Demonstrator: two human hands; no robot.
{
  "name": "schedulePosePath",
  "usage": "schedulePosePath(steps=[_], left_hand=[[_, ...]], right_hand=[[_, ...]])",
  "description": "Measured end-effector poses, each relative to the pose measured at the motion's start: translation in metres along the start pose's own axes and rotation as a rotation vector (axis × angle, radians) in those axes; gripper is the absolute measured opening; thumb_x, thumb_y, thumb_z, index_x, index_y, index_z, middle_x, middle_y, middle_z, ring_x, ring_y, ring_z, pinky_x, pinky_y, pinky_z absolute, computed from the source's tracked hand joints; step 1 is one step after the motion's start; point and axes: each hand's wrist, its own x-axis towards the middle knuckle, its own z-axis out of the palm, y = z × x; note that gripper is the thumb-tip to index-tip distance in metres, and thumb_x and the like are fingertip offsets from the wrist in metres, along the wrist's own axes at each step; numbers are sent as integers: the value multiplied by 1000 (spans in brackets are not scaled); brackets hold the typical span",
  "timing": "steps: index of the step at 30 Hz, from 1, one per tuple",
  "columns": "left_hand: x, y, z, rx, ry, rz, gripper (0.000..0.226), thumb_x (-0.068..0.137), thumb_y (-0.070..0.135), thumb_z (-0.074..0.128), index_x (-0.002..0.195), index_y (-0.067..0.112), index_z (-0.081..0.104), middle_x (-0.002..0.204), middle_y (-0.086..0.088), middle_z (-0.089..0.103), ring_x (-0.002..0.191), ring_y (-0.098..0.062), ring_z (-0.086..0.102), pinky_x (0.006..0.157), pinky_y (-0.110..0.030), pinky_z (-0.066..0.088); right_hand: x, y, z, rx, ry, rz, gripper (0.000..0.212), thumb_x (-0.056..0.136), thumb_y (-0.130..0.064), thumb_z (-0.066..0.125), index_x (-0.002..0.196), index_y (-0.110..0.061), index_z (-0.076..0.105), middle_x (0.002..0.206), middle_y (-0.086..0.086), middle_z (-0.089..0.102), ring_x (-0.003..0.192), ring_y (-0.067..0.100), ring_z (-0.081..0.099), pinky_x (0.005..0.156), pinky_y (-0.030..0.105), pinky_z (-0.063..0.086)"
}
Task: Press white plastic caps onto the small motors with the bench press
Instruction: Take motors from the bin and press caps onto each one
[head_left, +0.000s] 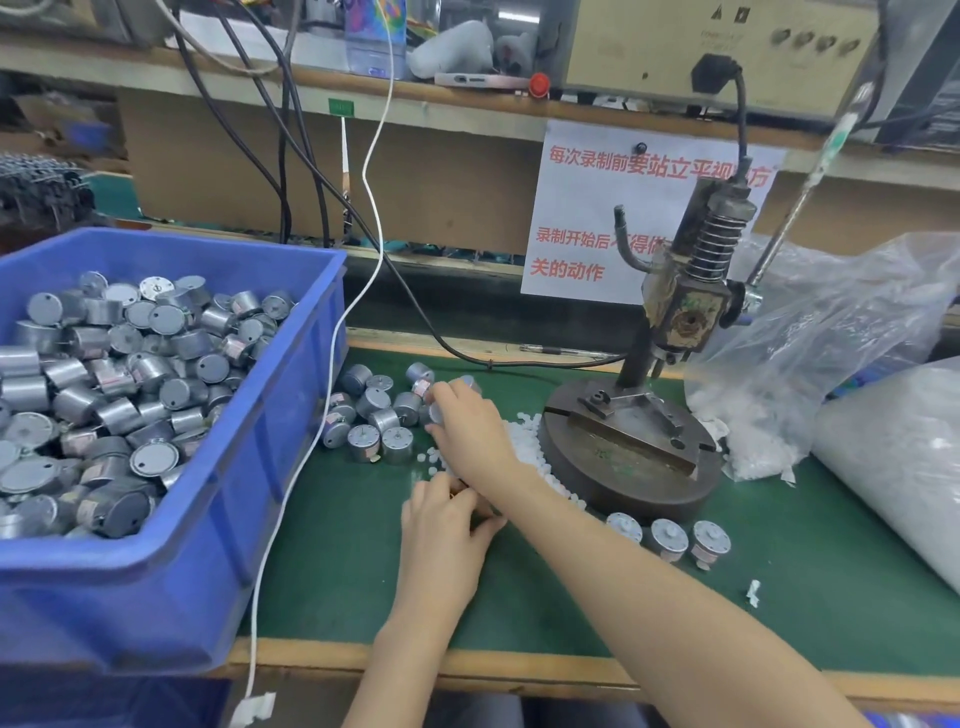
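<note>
The right hand reaches across the green desk to a small pile of loose motors. Its fingers are curled around one little silver motor, and it holds that motor at the edge of the pile. The left hand sits just below it, close to the body. Its fingers are bent in and pinched together over something small. The thing it pinches is too hidden to tell what it is.

Tiny white caps lie in a heap on the desk, between the right hand and the round base of the bench press. A few caps are scattered near the left hand too. The press stands upright at the right side of the desk, with a spring near its top. Nothing sits on its flat plate.

Three motors with white tops stand in a row on the desk, just in front of the press base.

A big blue bin sits on the left. It is filled with many silver motors, all tumbled together. A clear plastic bag lies to the right of the press, with more white caps spilling out at its bottom. A white cable hangs down past the bin.
</note>
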Motion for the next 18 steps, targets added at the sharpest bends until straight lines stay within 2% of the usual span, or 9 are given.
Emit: schedulePosePath(steps=[3, 7, 11, 14, 16, 18], left_hand=[[1, -1, -1, -59, 28, -30, 11, 80, 31, 67, 83, 20, 67, 87, 14, 38, 84, -9, 26, 71, -20, 16], [2, -2, 0, -55, 40, -39, 11, 77, 32, 70, 83, 24, 66, 84, 14, 38, 83, -8, 26, 70, -20, 16], [1, -2, -1, -50, 38, -36, 8, 77, 31, 70, 83, 26, 67, 85, 14, 40, 85, -7, 29, 72, -19, 16], [1, -1, -2, -66, 37, -43, 5, 80, 25, 68, 85, 24, 67, 85, 14, 41, 86, -8, 33, 75, -18, 20], [2, -1, -4, -83, 43, -50, 3, 82, 21, 66, 84, 22, 67, 84, 15, 42, 87, -10, 36, 77, -19, 23], [2, -1, -4, -99, 52, -58, 2, 83, 19, 65, 83, 20, 66, 81, 16, 40, 85, -10, 36, 77, -19, 24]], right_hand=[[-26, 1, -9, 353, 151, 106, 31, 91, -11, 53, 121, -12, 47, 122, 3, 46, 102, 21, 50, 81, 32, 40], [-66, 13, -21, 495, 255, 193, 34, 91, -15, 54, 125, -14, 50, 114, -4, 45, 96, 8, 49, 85, 24, 42], [-101, 26, -26, 570, 231, 255, 28, 93, -19, 53, 120, -18, 54, 107, -8, 44, 78, -1, 51, 79, 14, 39], [-115, 32, -26, 585, 205, 256, 29, 95, -19, 50, 123, -19, 53, 105, -6, 46, 80, 3, 52, 76, 14, 37], [-116, 34, -26, 561, 162, 242, 36, 96, -19, 47, 132, -21, 47, 103, -9, 44, 80, -2, 47, 74, 13, 32], [-116, 35, -26, 543, 94, 204, 42, 97, -19, 44, 139, -21, 40, 101, -13, 40, 85, -7, 44, 76, 6, 29]])
